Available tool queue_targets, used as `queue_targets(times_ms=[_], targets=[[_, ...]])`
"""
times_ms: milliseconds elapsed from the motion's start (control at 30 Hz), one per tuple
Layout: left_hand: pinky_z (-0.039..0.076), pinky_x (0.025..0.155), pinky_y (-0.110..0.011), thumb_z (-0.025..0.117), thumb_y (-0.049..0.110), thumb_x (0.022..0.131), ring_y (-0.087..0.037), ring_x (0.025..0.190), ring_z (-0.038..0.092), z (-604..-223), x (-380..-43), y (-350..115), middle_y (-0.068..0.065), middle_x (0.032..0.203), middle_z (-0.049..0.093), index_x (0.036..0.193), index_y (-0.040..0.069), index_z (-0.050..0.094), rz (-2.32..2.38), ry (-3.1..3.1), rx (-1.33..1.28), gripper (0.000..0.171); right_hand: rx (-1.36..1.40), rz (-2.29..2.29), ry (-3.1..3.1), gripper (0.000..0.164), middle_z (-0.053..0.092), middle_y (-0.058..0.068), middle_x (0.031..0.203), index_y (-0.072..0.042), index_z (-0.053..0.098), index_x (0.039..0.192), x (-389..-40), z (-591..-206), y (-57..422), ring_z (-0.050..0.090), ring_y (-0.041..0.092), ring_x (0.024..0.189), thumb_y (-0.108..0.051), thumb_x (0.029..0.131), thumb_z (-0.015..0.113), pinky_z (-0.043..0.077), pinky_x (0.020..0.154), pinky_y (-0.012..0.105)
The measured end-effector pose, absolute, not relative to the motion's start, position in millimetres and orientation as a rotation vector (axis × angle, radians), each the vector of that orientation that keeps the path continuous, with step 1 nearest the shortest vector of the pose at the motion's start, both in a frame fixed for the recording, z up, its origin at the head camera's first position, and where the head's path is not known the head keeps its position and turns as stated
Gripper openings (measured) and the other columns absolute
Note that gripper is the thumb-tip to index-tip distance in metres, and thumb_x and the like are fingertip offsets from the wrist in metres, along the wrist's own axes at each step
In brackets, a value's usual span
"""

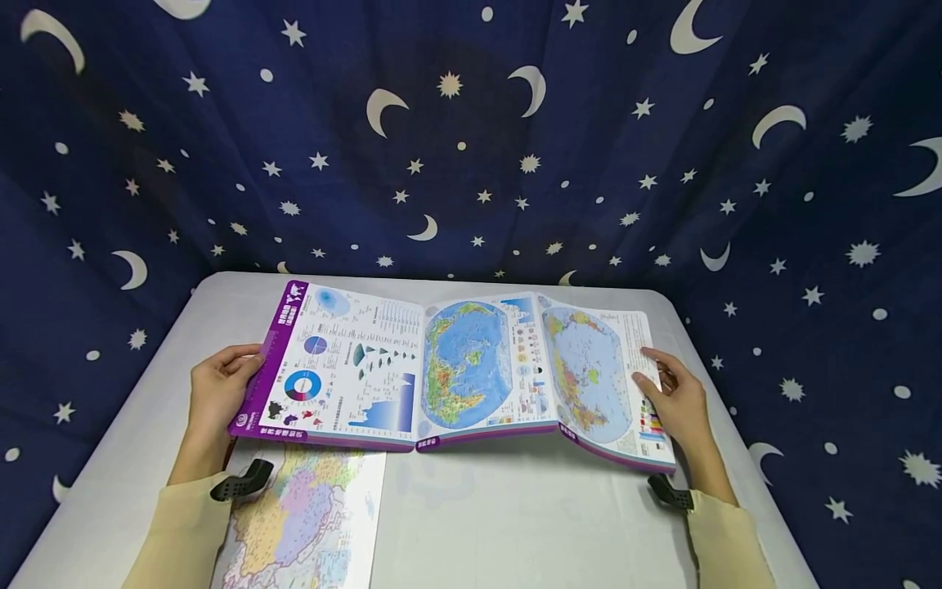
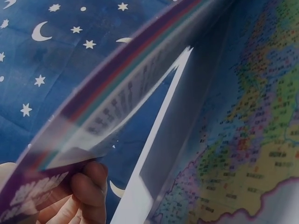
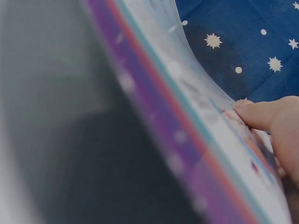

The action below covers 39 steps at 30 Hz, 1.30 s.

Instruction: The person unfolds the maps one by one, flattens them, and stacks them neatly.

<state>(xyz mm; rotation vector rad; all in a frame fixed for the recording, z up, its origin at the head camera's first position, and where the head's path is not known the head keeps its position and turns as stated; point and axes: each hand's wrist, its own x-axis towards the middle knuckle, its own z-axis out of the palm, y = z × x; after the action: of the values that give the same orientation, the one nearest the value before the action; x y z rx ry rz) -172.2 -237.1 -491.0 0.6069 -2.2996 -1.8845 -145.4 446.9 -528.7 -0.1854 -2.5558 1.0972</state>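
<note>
A folding world map (image 1: 471, 372) with a purple border spreads across the middle of the head view, raised off the table along its near edge. Its left panel carries charts and diagrams; the other two show world maps. My left hand (image 1: 219, 393) pinches the purple left edge, and in the left wrist view curled fingers (image 2: 88, 193) press against that panel. At the opposite end my right hand (image 1: 680, 401) grips the right edge, its thumb on the printed face in the right wrist view. Creases between the panels keep the sheet slightly zigzagged.
Partly under the left panel, a second map (image 1: 302, 511) in pastel colours lies on the white table (image 1: 515, 523). A dark blue curtain (image 1: 471, 188) with moons and stars surrounds the table's back and sides. Each wrist wears a black strap-like device (image 1: 243, 481).
</note>
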Motion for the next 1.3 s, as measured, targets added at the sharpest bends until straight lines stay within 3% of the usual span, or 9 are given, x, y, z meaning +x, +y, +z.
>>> queue_targets(times_ms=[567, 700, 933, 1300], targets=[[0.056, 0.048, -0.028, 0.067, 0.03, 0.095, -0.009, 0.059, 0.068, -494, -181, -243, 0.012, 0.076, 0.072, 0.123, 0.009, 0.065, -1.862, -2.349, 0.615, 0.035, -0.122, 1.004, -2.612, 0.048, 0.048, 0.004, 0.091, -0.026, 0.057, 0.138, -158, -532, 457, 0.036, 0.013, 0.068, -0.033, 0.093, 0.07, 0.03, 0.055, 0.023], [0.055, 0.048, -0.027, 0.066, 0.03, 0.096, -0.008, 0.059, 0.067, -495, -183, -243, 0.013, 0.076, 0.071, 0.122, 0.008, 0.065, -1.833, -2.365, 0.604, 0.034, -0.122, 1.006, -2.624, 0.048, 0.053, 0.005, 0.095, -0.025, 0.057, 0.138, -162, -532, 459, 0.04, 0.013, 0.071, -0.033, 0.093, 0.07, 0.032, 0.056, 0.021], [0.056, 0.049, -0.028, 0.067, 0.03, 0.095, -0.009, 0.059, 0.067, -501, -187, -243, 0.012, 0.075, 0.071, 0.121, 0.007, 0.066, -1.829, -2.355, 0.572, 0.034, -0.177, 1.05, -2.666, 0.048, 0.063, 0.01, 0.107, -0.026, 0.055, 0.141, -166, -537, 465, 0.056, 0.012, 0.075, -0.033, 0.095, 0.067, 0.047, 0.056, 0.018], [0.055, 0.049, -0.027, 0.066, 0.029, 0.096, -0.008, 0.06, 0.068, -505, -193, -245, 0.014, 0.075, 0.071, 0.121, 0.008, 0.066, -1.823, -2.367, 0.598, 0.032, -0.191, 0.997, -2.682, 0.048, 0.063, 0.01, 0.104, -0.028, 0.055, 0.14, -176, -537, 467, 0.055, 0.013, 0.072, -0.034, 0.094, 0.068, 0.045, 0.052, 0.02]])
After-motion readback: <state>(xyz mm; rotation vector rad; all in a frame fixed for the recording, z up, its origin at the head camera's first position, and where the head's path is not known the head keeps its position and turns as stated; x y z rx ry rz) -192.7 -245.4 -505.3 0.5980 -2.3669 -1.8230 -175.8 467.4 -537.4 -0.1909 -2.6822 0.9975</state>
